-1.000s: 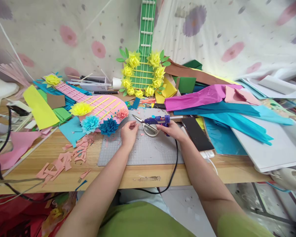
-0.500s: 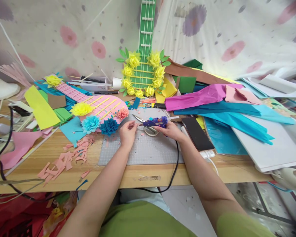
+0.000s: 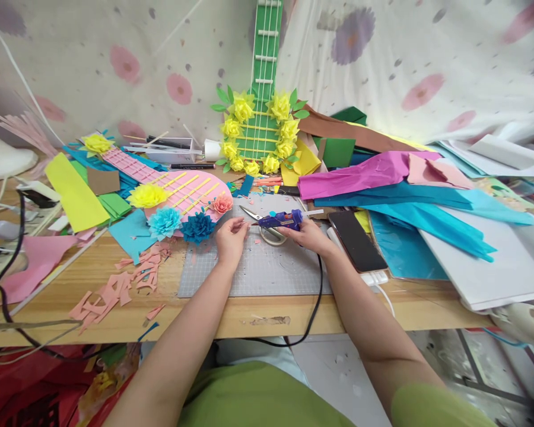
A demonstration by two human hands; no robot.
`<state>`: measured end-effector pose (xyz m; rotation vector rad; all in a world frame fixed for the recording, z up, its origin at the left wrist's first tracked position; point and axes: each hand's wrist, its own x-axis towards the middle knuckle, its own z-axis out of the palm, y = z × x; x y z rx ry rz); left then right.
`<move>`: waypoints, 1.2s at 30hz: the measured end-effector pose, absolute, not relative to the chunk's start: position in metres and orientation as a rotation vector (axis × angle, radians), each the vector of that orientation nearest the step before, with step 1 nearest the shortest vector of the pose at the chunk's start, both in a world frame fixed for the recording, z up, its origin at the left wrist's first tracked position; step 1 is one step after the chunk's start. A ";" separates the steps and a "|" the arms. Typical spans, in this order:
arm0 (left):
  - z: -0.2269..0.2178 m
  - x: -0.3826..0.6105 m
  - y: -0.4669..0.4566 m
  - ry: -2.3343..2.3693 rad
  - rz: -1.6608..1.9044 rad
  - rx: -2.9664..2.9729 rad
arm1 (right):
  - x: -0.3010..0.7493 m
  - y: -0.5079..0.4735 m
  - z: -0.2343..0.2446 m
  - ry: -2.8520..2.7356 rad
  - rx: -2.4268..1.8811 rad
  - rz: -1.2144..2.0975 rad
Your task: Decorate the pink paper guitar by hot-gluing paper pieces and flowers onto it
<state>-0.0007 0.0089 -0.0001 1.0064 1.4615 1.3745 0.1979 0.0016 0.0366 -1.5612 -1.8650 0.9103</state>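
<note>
Two hands: both the person's own, working over a grey cutting mat (image 3: pixel 258 270) at the near edge of a wooden table (image 3: pixel 204 323).
Right hand (image 3: pixel 310 236): fingers wrapped tight around the grip of a blue glue gun (image 3: pixel 281 220).
Glue gun: held roughly level just above the mat, nozzle pointing left, its tip just beside the left fingertips; a pale glue stick (image 3: pixel 314 212) juts from its rear.
Left hand (image 3: pixel 230 240): fingers drawn together, thumb and forefinger tips meeting at the nozzle; whether they pinch anything is too small to tell.
Cord (image 3: pixel 315 296): black, running from the right hand across the mat and over the table edge.
Scissors (image 3: pixel 267 230): lying on the mat beneath the glue gun, blades pointing far-left, pale handles near the right hand.
Phone (image 3: pixel 356 240): dark screen up, just right of the right hand.
Pink paper guitar (image 3: pixel 173 187): flat on the table left of the mat, with yellow, light blue, dark blue and coral paper flowers around its body.
Green paper guitar (image 3: pixel 262 71): upright against the flowered cloth, ringed with yellow paper flowers.
Pink scraps (image 3: pixel 115 290): scattered on the table left of the mat.
</note>
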 end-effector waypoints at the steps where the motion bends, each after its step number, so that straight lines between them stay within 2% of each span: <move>1: 0.000 -0.001 0.009 1.456 1.371 0.998 | 0.198 0.002 0.037 -1.867 -1.561 0.907; 28: -0.006 -0.001 0.009 1.387 1.417 1.010 | 0.198 0.008 0.027 -1.774 -1.565 0.774; 36: -0.014 -0.004 0.011 1.400 1.443 1.212 | 0.204 0.036 0.012 -1.633 -1.789 0.408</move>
